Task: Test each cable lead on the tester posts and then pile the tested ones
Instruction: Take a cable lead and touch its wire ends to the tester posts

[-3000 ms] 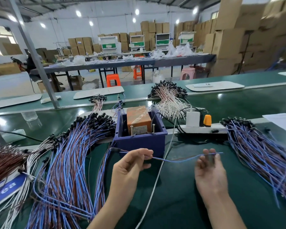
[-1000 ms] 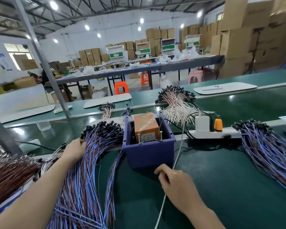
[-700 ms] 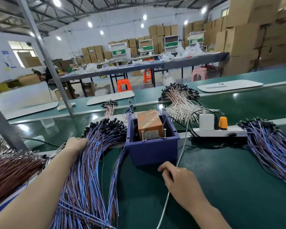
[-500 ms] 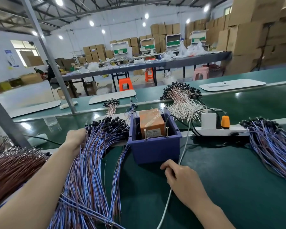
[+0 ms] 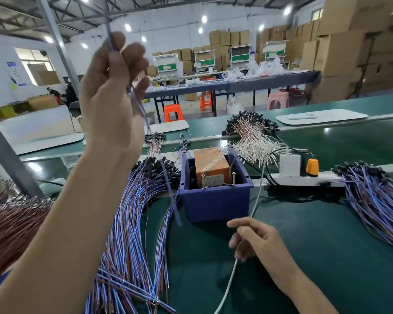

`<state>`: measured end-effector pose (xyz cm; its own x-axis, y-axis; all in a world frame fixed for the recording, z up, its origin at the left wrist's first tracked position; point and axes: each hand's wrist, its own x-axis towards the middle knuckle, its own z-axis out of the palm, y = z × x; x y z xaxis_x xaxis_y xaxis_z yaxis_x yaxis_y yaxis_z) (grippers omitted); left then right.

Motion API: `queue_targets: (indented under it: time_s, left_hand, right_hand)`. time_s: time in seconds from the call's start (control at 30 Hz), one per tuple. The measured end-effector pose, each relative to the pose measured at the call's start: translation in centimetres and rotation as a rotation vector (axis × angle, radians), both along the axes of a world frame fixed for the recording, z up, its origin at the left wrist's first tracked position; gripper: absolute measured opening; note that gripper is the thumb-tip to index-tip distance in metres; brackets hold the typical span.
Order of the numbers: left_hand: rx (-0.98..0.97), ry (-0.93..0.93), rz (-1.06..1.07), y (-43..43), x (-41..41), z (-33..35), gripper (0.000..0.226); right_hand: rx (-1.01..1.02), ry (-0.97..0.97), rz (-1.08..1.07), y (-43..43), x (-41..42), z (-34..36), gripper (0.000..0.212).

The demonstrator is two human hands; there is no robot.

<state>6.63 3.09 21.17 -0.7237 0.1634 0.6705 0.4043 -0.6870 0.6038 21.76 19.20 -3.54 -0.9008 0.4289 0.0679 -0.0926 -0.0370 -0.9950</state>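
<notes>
- Far left: heap of brown-red wires (image 5: 7,227) lying on the green counter (image 5: 315,245).
- Left hand (image 5: 109,94) is high above the counter. Its grip is closed on a thin blue cable lead (image 5: 138,105). The lead runs up past the fingertips and out of the top of view, and trails down below the hand, motion-blurred.
- Under the left forearm: fanned pile of blue and brown leads with black plugs (image 5: 132,223), flat on the counter, plug ends toward the bin.
- Centre: dark blue plastic bin (image 5: 213,205) holding an orange box-shaped tester (image 5: 211,164), with two upright metal posts (image 5: 203,181) at its front. The held lead's blurred tail hangs by the bin's left side, clear of the posts.
- Right hand (image 5: 256,243) is low on the counter just in front of the bin, fingers curled. A thin white cable (image 5: 256,200) passes at or under it; cannot tell whether the grip holds it.
- Behind the bin: heap of white leads (image 5: 252,141).
- Right: white power strip (image 5: 304,179) carrying a white adapter (image 5: 289,165) and an orange plug (image 5: 312,167).
- Far right: second pile of blue leads (image 5: 377,200).
</notes>
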Motion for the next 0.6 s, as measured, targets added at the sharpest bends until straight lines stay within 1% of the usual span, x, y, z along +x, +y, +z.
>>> queue_targets:
  time_s: [0.07, 0.13, 0.23, 0.3, 0.37, 0.47, 0.53, 0.6]
  left_hand:
    - [0.101, -0.018, -0.15, 0.2, 2.1, 0.0, 0.015]
    - [0.127, -0.053, -0.258, 0.8, 3.9, -1.5, 0.015]
    - [0.051, -0.177, -0.36, 2.4, 6.5, -6.4, 0.014]
    - [-0.037, -0.279, -0.387, 3.4, 7.6, -10.2, 0.009]
    - [-0.087, -0.369, -0.367, 3.8, 7.8, -13.2, 0.004]
    - [-0.023, -0.506, -0.343, 3.4, 6.4, -15.2, 0.007]
    - [0.029, -0.55, -0.337, 2.7, 5.0, -15.4, 0.011]
    - [0.066, -0.563, -0.328, 2.0, 3.7, -15.3, 0.015]
  right_hand:
    - [-0.127, -0.034, 0.179, 0.0, 0.5, 0.3, 0.019]
    - [-0.213, -0.053, 0.356, -0.2, 0.6, 0.3, 0.033]
    - [-0.31, 0.006, 0.499, -0.8, 0.6, 0.4, 0.047]
    - [-0.369, 0.052, 0.485, -1.0, 0.5, 0.5, 0.052]
    - [-0.408, 0.081, 0.424, -0.7, 0.6, 0.6, 0.056]
    - [-0.426, 0.105, 0.352, 0.5, 1.0, 1.0, 0.06]
    - [-0.415, 0.078, 0.318, 1.1, 1.2, 1.0, 0.061]
    - [-0.427, 0.072, 0.34, 1.4, 1.3, 1.1, 0.062]
